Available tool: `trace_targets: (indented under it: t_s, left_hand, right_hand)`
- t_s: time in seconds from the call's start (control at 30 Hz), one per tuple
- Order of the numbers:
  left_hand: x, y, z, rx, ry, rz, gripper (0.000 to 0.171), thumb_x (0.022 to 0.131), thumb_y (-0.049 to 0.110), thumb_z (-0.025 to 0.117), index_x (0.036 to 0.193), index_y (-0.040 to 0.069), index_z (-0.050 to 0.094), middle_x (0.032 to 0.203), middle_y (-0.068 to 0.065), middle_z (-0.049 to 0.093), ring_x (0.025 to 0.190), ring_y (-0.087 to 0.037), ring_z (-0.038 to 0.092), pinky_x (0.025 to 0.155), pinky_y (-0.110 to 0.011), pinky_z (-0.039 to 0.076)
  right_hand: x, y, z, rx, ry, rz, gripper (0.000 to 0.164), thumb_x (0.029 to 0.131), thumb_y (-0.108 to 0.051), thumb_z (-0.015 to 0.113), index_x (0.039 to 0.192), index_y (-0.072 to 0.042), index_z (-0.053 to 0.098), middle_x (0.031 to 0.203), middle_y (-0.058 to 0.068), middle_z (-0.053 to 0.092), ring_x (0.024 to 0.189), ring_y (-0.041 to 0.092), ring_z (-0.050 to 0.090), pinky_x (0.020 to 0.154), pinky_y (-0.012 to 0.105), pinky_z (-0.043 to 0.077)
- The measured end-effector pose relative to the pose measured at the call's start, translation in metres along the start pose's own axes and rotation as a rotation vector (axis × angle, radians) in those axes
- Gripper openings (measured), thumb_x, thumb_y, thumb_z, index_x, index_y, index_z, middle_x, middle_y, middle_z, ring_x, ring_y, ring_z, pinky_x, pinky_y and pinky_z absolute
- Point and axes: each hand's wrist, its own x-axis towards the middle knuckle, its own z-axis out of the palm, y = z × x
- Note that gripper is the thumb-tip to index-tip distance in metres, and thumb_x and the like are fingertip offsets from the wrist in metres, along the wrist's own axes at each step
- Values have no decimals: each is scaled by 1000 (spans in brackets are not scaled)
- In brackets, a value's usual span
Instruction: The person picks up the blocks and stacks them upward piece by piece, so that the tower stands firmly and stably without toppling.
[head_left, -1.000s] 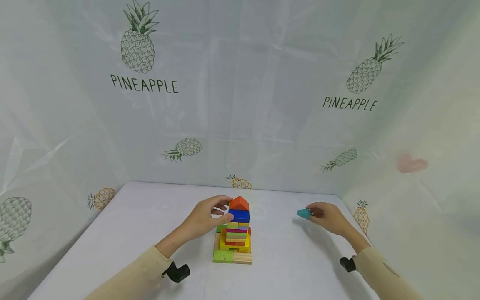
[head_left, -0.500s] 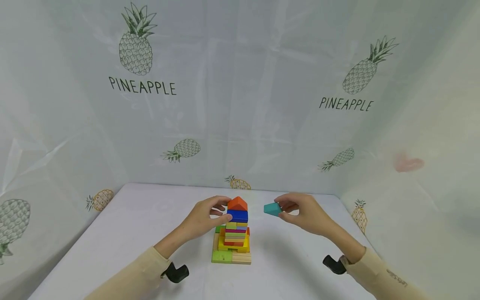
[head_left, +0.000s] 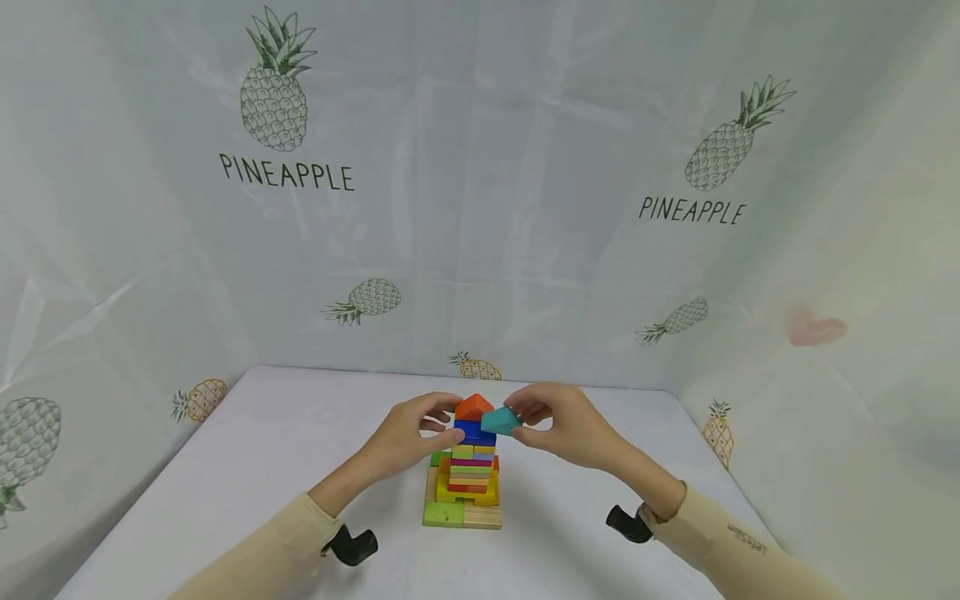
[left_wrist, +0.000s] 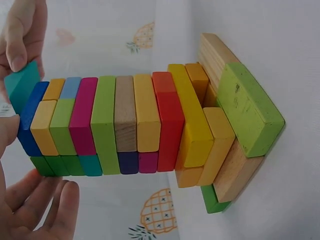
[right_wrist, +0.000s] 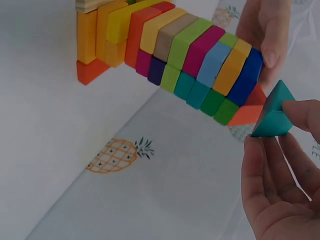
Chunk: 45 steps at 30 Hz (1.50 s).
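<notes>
A tower of colored wooden blocks (head_left: 471, 472) stands on the table, with a long blue block (head_left: 467, 431) near its top and an orange triangular block (head_left: 475, 407) as its peak. My left hand (head_left: 420, 425) steadies the upper tower from the left: the thumb lies on the blue block, the fingers reach round to the far side. Between the thumb and fingertips of my right hand (head_left: 558, 421) is a teal triangular block (head_left: 498, 421), tilted, overlapping the right end of the blue block in the head view. The orange block is out of sight in the left wrist view.
The tower's base has green and plain wood blocks (head_left: 482, 518) lying flat on the white table (head_left: 337, 467). Behind and beside the table hangs a pale curtain (head_left: 495, 208) printed with pineapples. Black wrist cameras (head_left: 354, 546) sit at both sleeves.
My right hand has carried the teal triangular block leftward from the table's right side to the tower top. My left hand has stayed at the tower.
</notes>
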Motion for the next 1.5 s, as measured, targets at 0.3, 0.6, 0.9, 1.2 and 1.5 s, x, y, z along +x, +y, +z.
trace_targets:
  t_s: [0.3, 0.6, 0.9, 1.2, 1.5]
  left_hand:
    - [1, 0, -6, 6, -39, 26, 62, 97, 41, 78, 149, 13, 60, 134, 0, 69, 120, -26, 66, 102, -38, 59]
    - [4, -2, -11, 13, -79, 68, 60, 97, 41, 79, 148, 15, 60, 135, 0, 69, 121, -27, 66, 103, -35, 57]
    - [6, -3, -11, 6, -88, 78, 60, 95, 38, 81, 147, 15, 61, 134, -1, 69, 121, -30, 66, 105, -46, 57]
    - [8, -2, -11, 10, -105, 90, 59, 94, 36, 82, 145, 14, 62, 134, -1, 68, 122, -29, 65, 105, -46, 57]
    - [8, -2, -11, 61, -92, 100, 59, 94, 42, 80, 145, 17, 62, 134, 4, 69, 118, -15, 65, 102, -35, 58]
  right_hand:
    - [12, -4, 16, 36, -9, -41, 31, 90, -10, 85, 120, -10, 76, 108, -3, 74, 92, 12, 71, 84, 32, 64]
    - [14, 2, 25, 72, -8, -19, 37, 89, -11, 87, 124, -10, 74, 113, 0, 73, 95, 18, 73, 87, 32, 64]
    - [16, 14, 27, 102, -41, 26, 61, 91, -21, 87, 145, -6, 62, 137, 8, 67, 115, 28, 71, 97, 44, 61]
    - [18, 23, 31, 125, -96, 42, 63, 94, -32, 83, 149, -10, 60, 135, -1, 69, 113, 19, 71, 97, 28, 59]
    - [18, 23, 32, 151, -90, 26, 58, 95, -30, 83, 146, -11, 63, 130, -1, 69, 109, 19, 72, 97, 40, 61]
